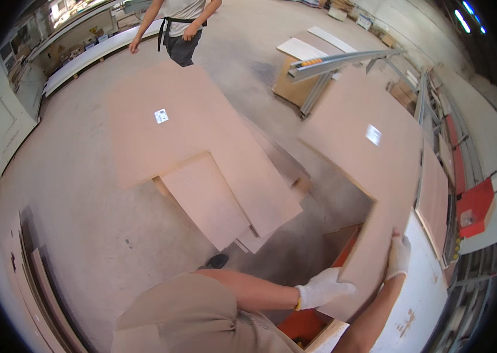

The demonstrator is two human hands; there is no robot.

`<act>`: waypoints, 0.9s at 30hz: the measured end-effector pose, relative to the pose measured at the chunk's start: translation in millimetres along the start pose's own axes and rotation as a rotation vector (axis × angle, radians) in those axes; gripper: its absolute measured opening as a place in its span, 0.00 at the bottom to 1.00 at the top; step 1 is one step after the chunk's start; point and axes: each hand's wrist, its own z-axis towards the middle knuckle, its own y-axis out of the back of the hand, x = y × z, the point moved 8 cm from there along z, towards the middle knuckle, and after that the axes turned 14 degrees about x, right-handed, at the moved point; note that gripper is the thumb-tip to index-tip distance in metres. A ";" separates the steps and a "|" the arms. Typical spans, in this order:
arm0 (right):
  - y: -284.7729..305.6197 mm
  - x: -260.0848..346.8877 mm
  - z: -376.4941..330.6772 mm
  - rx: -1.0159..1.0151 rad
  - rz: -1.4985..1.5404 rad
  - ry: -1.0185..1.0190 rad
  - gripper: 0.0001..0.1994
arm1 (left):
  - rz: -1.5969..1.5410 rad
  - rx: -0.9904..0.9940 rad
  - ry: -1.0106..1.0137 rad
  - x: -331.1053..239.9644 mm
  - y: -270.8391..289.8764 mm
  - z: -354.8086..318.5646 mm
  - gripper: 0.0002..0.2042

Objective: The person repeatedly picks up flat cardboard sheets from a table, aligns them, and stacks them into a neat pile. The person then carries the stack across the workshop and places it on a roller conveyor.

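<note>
A large pinkish-brown wood panel (pixel 357 147) with a notched, L-like outline and a white label stretches away from me on the right. My left hand (pixel 328 288), in a white knit glove, is closed on the corner of its narrow near end. On the opposite edge of that end, my right hand (pixel 399 256), also gloved, grips the panel; some of its fingers are hidden. The panel's near part lies over a white surface (pixel 419 276). To the left, a similar labelled panel (pixel 195 126) rests on a stack of boards (pixel 204 200).
Another person (pixel 184 26) stands beyond the stack. A metal rail frame (pixel 342 59) and loose boards (pixel 313 44) are at the far right. A red-and-white machine (pixel 478 206) lines the right side. Long boards (pixel 39 288) lean at the lower left; a light cabinet (pixel 1 117) stands left.
</note>
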 end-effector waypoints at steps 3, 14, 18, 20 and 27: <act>-94.9 82.2 32.5 0.167 -0.201 0.189 0.23 | 0.024 -0.201 -0.059 -24.9 47.5 -38.5 0.23; -384.8 257.4 -3.6 0.703 -0.485 0.367 0.26 | 0.103 -0.690 -0.315 -67.1 162.7 -157.7 0.23; -428.2 277.8 -3.8 0.749 -0.641 0.448 0.25 | 0.180 -0.715 -0.200 -85.6 172.2 -178.3 0.24; -436.4 282.2 0.5 0.736 -0.805 0.476 0.25 | 0.495 -0.576 0.181 -105.7 185.0 -189.4 0.29; -355.5 184.4 -18.6 0.474 -0.891 0.945 0.28 | 1.049 -0.102 0.594 -130.2 183.4 -201.1 0.26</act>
